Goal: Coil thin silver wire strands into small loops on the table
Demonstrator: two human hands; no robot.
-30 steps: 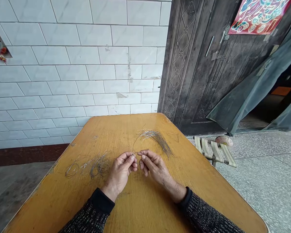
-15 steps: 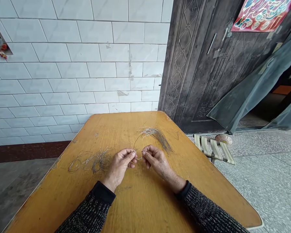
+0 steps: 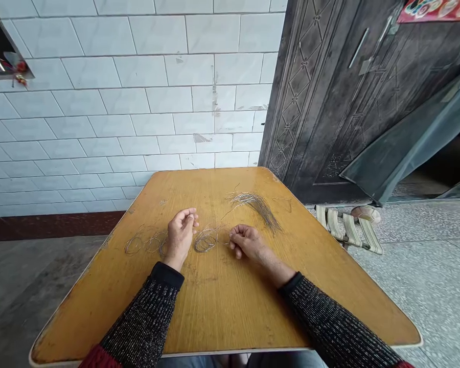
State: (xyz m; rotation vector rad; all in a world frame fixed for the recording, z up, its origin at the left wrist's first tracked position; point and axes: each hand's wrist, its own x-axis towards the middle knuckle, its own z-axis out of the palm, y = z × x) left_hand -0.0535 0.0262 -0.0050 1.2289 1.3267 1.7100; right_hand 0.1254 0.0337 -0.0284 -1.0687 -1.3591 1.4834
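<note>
My left hand (image 3: 181, 234) is above the table with its fingers curled and thumb pressed against them. Whether a thin strand lies in that pinch, I cannot make out. Between my hands is a loose coil of thin wire (image 3: 205, 240), and a strand runs from it toward my right hand (image 3: 246, 240). The right fingertips pinch this wire end. Beyond the right hand lies a bundle of thin metal wires (image 3: 263, 208), shiny at one end and darker at the other. Tangled wire loops (image 3: 138, 242) lie left of my left hand, which partly hides them.
The yellow-brown wooden table (image 3: 214, 306) has rounded corners and reaches nearly to the white tiled wall (image 3: 145, 122). At the right are a dark patterned door (image 3: 329, 102), a hanging grey-green curtain (image 3: 398, 153) and a low striped stool (image 3: 347, 227).
My hands have moved apart, the left one away to the left. The wire coil now shows between them. The view has shifted, bringing the table's near edge into sight.
</note>
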